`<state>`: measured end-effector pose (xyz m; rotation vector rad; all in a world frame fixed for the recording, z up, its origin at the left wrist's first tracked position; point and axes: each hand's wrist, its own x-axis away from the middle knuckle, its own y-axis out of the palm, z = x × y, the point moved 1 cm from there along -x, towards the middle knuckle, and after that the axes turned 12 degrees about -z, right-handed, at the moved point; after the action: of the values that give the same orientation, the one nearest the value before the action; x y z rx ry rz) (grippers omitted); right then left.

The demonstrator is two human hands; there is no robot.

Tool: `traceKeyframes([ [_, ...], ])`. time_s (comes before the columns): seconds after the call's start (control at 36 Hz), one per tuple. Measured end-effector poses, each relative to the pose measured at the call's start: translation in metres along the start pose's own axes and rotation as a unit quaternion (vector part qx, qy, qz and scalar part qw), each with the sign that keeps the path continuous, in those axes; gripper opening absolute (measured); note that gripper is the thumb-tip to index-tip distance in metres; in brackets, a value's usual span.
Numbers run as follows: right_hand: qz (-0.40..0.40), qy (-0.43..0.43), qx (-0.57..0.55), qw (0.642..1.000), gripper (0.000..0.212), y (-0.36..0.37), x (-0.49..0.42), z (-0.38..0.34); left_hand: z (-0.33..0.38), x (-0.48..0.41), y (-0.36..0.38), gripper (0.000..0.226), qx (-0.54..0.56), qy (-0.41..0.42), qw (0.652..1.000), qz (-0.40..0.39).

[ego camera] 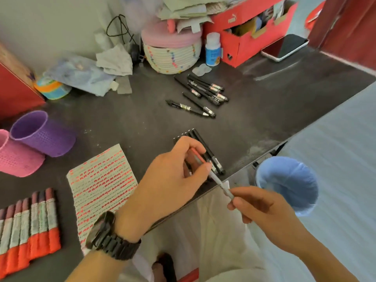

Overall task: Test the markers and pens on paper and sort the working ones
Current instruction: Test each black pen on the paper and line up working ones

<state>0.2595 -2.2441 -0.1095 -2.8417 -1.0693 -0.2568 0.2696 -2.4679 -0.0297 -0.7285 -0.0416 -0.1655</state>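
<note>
Left hand (pixel 173 176) grips a pen (pixel 220 183) by its red barrel at the table (pixel 126 119) edge. Right hand (pixel 262 208) pinches the pen's thin grey end. Row of black pens (pixel 207 151) just behind left hand, loose pen pile (pixel 205 89) further back. Paper (pixel 101 180) with red marks left of wrist, red markers (pixel 30 226) lined up lower left.

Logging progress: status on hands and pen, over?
Left hand grips pen barrel. Right hand pinches its other end. Paper beside left wrist, reachable.
</note>
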Motion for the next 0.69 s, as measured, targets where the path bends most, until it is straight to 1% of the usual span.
traceKeyframes([
  [0.08,0.091,-0.026,0.004,0.996,0.020,-0.014,0.008,0.001,0.016,-0.037,0.010,0.040,0.058,0.046,0.996,-0.055],
  [0.11,0.124,-0.033,-0.001,0.992,0.019,-0.020,0.011,0.003,0.020,-0.049,0.014,0.047,0.066,0.049,0.994,-0.067],
  [0.14,0.157,-0.038,-0.004,0.987,0.020,-0.027,0.014,0.005,0.022,-0.060,0.018,0.054,0.051,0.048,0.995,-0.077],
  [0.17,0.190,-0.046,-0.007,0.981,0.020,-0.034,0.016,0.008,0.024,-0.072,0.023,0.059,0.008,0.049,0.995,-0.084],
  [0.22,0.253,-0.065,-0.018,0.965,0.022,-0.049,0.022,0.017,0.027,-0.093,0.033,0.066,-0.116,0.065,0.988,-0.082],
  [0.28,0.309,-0.073,-0.030,0.948,0.023,-0.061,0.025,0.032,0.028,-0.112,0.045,0.069,-0.213,0.095,0.969,-0.085],
  [0.33,0.370,-0.066,-0.033,0.926,0.022,-0.071,0.027,0.053,0.028,-0.129,0.059,0.074,-0.287,0.116,0.944,-0.115],
  [0.39,0.429,-0.030,-0.025,0.902,0.026,-0.079,0.029,0.081,0.025,-0.142,0.073,0.076,-0.321,0.129,0.928,-0.139],
  [0.44,0.468,0.042,-0.023,0.883,0.034,-0.086,0.028,0.114,0.024,-0.154,0.083,0.075,-0.340,0.150,0.916,-0.150],
  [0.5,0.470,0.124,-0.051,0.872,0.030,-0.093,0.024,0.148,0.022,-0.165,0.090,0.074,-0.356,0.165,0.906,-0.159],
  [0.58,0.434,0.241,-0.112,0.861,0.016,-0.103,0.013,0.195,0.016,-0.178,0.098,0.073,-0.366,0.162,0.899,-0.176],
  [0.64,0.404,0.306,-0.116,0.854,0.013,-0.108,0.004,0.219,0.013,-0.181,0.102,0.072,-0.343,0.151,0.910,-0.176],
  [0.69,0.388,0.350,-0.105,0.846,0.017,-0.114,-0.006,0.238,0.011,-0.180,0.105,0.070,-0.319,0.145,0.921,-0.169],
])
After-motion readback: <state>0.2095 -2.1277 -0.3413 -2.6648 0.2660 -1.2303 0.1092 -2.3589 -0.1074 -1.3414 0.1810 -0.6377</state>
